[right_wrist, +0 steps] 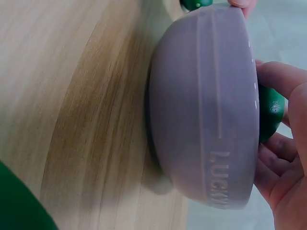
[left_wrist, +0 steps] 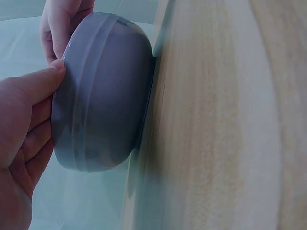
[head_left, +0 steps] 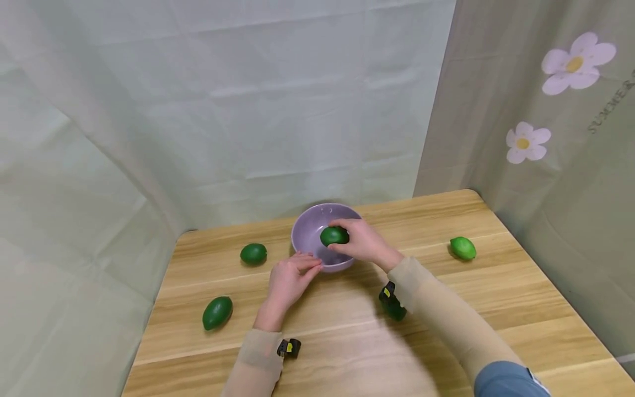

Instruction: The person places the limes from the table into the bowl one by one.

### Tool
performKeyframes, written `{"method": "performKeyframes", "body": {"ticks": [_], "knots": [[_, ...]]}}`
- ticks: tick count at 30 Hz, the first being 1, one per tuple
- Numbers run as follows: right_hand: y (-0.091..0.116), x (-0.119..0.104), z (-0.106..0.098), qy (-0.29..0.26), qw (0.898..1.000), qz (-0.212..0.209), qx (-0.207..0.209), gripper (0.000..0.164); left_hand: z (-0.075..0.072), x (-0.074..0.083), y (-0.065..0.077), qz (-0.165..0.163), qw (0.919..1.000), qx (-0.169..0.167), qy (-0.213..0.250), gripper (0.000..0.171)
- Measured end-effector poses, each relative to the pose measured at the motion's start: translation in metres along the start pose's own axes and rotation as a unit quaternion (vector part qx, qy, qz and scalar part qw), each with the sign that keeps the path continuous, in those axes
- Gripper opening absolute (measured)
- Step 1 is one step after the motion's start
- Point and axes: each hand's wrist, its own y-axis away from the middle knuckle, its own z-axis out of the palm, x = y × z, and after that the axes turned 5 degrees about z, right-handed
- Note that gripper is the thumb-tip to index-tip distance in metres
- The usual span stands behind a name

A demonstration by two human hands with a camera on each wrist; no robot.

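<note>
A purple bowl (head_left: 310,231) stands near the back edge of the wooden table. My left hand (head_left: 290,278) pinches its near rim between thumb and fingers; in the left wrist view the thumb (left_wrist: 50,74) lies at the rim. Inside the bowl's opening, my right hand (head_left: 364,241) holds a dark green lime (head_left: 333,236) between thumb and fingers. Part of that lime (right_wrist: 271,112) shows past the rim in the right wrist view, where raised lettering marks the bowl's side.
Two more dark green limes (head_left: 253,253) lie to the left, one nearer the front (head_left: 217,312). Another dark green lime (head_left: 394,309) is partly hidden under my right forearm. A brighter green lime (head_left: 463,248) lies at the right. Curtains hang behind the table (head_left: 337,342).
</note>
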Motion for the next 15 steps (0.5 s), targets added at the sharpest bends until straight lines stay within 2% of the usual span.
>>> {"method": "performKeyframes", "body": {"ticks": [15], "knots": [[-0.0025, 0.0073, 0.0001, 0.041, 0.999, 0.002, -0.03, 0.052, 0.0061, 0.0017, 0.0006, 0.012, 0.9999, 0.005, 0.012, 0.02]]}}
